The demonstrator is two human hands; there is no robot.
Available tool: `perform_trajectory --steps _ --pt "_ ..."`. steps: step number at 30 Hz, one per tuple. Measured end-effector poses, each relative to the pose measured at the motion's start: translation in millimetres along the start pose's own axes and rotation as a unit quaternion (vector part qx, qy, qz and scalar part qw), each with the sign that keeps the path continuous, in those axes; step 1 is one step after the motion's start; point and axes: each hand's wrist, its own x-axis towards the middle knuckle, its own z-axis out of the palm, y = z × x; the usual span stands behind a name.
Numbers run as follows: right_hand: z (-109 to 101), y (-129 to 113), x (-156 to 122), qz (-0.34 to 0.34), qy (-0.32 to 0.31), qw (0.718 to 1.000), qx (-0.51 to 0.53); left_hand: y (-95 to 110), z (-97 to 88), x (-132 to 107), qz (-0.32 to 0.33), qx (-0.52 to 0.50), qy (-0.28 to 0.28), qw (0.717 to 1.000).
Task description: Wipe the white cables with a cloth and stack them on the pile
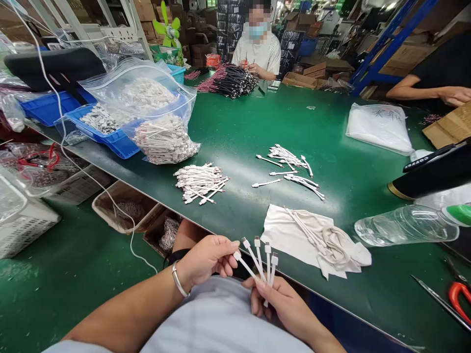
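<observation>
Holding: The right hand (283, 309) is closed around the low ends of five short white cables (260, 262), and their plug ends fan out upward.
Pinching: The left hand (206, 260) is nearly closed, and its fingertips (231, 257) touch the cable on the left side of the fan.
Cable spot: The cables are up in the air, over the person's light blue shirt (217, 314), just by the table edge.
Wrist: A silver bangle (179, 279) sits on the left wrist.
Closest on the table: A white cloth (312, 242) lies beside the hands, with more white cables (305, 230) on it.
Table: The long green workbench (239, 122) holds two loose piles of white cables (200, 182) (290, 166).
Left side: A big clear zip bag (165, 139) full of white cables lies on a blue tray (117, 142).
Right side: A clear water bottle (405, 225) lies on its side, near red-handled scissors (456, 296).
Far side: A co-worker (255, 54) sits behind a bunch of black cables (231, 81).
</observation>
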Motion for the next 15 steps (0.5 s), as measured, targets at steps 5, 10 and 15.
perform_trajectory --steps 5,10,15 --pt "-1.1 3.4 0.0 0.0 -0.016 0.999 0.028 1.2 2.7 -0.2 0.014 0.004 0.01 1.0" --pt "0.8 -2.1 -1.3 -0.005 -0.036 0.999 0.018 1.4 6.7 -2.2 0.047 0.051 0.012 0.998" --pt "1.6 -5.3 -3.8 -0.004 -0.05 0.999 0.0 3.0 15.2 -2.7 0.111 0.097 -0.014 0.989"
